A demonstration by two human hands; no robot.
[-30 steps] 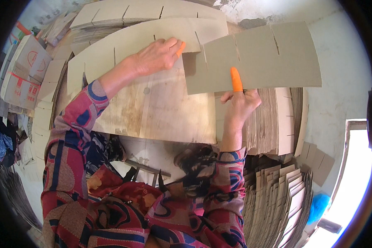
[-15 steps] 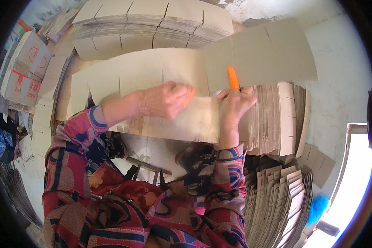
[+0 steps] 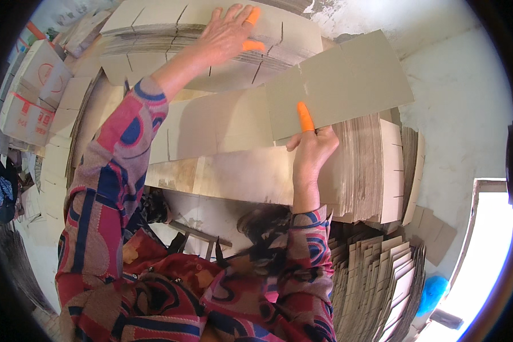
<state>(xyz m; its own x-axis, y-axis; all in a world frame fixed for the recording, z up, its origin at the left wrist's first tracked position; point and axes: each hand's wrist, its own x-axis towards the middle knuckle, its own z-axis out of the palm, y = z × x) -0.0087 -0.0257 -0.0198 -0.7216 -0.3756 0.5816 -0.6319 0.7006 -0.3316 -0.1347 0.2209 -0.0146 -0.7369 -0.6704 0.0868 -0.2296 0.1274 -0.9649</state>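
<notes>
My left hand [image 3: 228,37] is stretched out over the far stack of slotted cardboard sheets [image 3: 148,23]. Its fingers are apart, nothing is held in them, and orange finger covers sit on the thumb and one finger. With my right hand [image 3: 313,148] I grip the lower edge of a cardboard sheet [image 3: 347,80], an orange-covered finger lying along its face. The sheet's right part is tilted up; to its left, pale slotted cardboard [image 3: 211,125] stretches across the wooden work surface [image 3: 239,176]. Whether the two are one piece I cannot tell.
Upright cardboard sheets [image 3: 359,171] are packed together right of my right hand. More slotted pieces [image 3: 376,285] stand at the lower right, near a blue bag [image 3: 433,295]. A white carton [image 3: 34,94] is at the left, and a bright doorway [image 3: 484,251] at the right.
My left hand has left the middle of the work surface, moving up onto the far stack, and its fingers have opened. My right hand and the cardboard sheet have shifted slightly left.
</notes>
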